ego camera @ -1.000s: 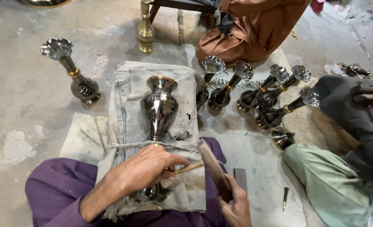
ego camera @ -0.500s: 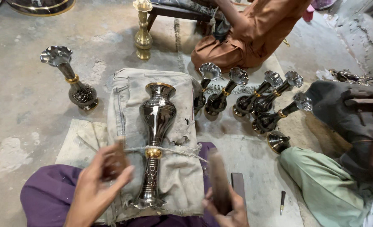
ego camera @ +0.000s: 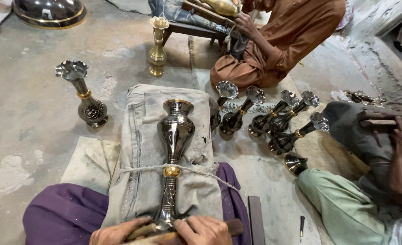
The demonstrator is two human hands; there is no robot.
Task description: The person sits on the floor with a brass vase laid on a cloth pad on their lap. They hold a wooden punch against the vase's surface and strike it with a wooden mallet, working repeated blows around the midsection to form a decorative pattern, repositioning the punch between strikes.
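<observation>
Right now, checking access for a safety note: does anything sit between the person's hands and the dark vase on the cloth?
Nothing visible: left hand and right hand already lie at the base of the vase.

Both hands low and close together, at the bottom edge of view.

The left hand (ego camera: 117,232) lies knuckles-up with fingers curled in a closed grip; the right hand (ego camera: 203,230) sits just beside it, fingers folded down and thumb tucked, also clenched. Wrists and forearms are cut off from sight.
</observation>
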